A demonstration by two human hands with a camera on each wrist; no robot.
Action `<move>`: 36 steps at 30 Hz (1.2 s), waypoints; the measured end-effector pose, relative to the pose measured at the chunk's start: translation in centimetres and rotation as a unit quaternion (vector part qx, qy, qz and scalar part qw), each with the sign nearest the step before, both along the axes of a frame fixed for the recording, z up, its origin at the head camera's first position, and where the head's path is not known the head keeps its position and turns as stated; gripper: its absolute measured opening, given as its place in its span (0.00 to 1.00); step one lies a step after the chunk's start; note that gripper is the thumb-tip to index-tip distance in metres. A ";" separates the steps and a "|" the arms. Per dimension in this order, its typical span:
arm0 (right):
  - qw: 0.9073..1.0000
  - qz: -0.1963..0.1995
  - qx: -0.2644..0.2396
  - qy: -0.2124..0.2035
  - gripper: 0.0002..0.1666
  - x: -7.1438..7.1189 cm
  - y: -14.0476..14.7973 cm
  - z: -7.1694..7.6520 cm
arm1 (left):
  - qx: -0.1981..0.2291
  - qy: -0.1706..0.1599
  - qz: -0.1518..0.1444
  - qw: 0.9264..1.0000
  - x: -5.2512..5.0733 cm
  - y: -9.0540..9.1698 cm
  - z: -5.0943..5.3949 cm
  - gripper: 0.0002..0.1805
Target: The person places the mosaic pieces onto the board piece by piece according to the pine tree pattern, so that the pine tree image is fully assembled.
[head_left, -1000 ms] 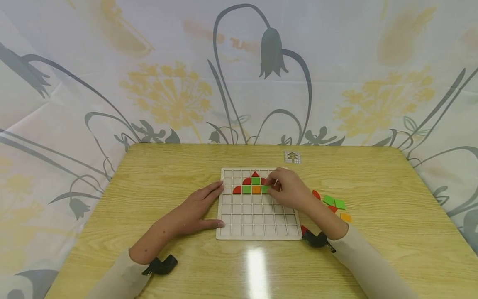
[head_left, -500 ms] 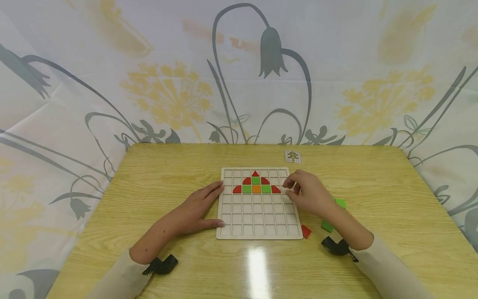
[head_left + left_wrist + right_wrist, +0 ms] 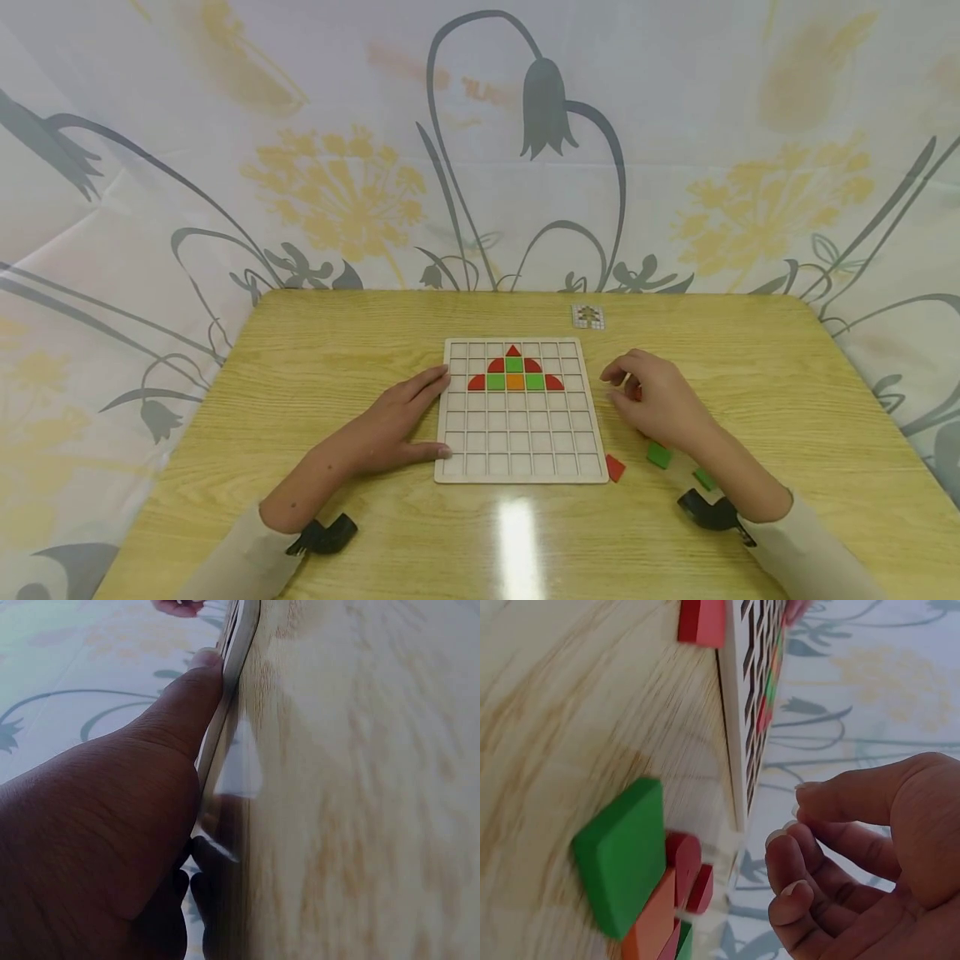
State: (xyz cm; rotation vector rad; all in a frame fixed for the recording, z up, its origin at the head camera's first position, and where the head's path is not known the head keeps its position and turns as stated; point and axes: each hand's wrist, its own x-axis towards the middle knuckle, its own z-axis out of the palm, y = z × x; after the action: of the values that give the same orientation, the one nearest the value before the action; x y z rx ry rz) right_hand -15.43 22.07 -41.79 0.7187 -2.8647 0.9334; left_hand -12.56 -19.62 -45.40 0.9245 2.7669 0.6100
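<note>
Wooden grid board point(image 3: 517, 442) lies flat on counter point(image 3: 337, 333). Red triangle point(image 3: 513, 352) sits in far row; green square point(image 3: 513, 365) below it; orange square point(image 3: 515, 382) in third row. My left grip point(image 3: 390, 425) spread, thumb and fingertips on board's left edge. My right grip point(image 3: 663, 402) empty, fingers loosely curled, just right of board, near loose green tile point(image 3: 659, 455). Loose red tile point(image 3: 615, 468) beside board's near-right corner. Small patterned card point(image 3: 588, 317) beyond board.

The head camera is looking forward and down from six o'clock, farthest off. Close in, the left wrist camera is facing the board point(image 3: 517, 421) from eight o'clock, the right one from four; all three views are sharing the board.
</note>
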 end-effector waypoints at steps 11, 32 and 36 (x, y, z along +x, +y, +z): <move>1.000 -0.019 0.011 -0.011 0.10 0.3 2.1 0.0 | 0.000 -0.010 0.000 1.000 0.2 0.0 -0.2 0.57; 0.998 -0.050 0.037 -0.020 0.11 1.4 5.1 -0.6 | -0.006 0.000 -0.001 1.000 0.1 0.0 0.0 0.57; 0.998 -0.051 0.041 -0.015 0.10 1.5 5.6 -0.7 | -0.006 0.002 -0.002 1.000 0.0 0.1 0.0 0.57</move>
State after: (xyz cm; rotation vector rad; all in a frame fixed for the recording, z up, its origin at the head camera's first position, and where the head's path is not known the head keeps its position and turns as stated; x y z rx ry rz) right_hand -13.91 27.63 -42.52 0.5618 -2.9487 0.8258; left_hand -12.54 -19.56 -45.37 0.9285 2.7685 0.5920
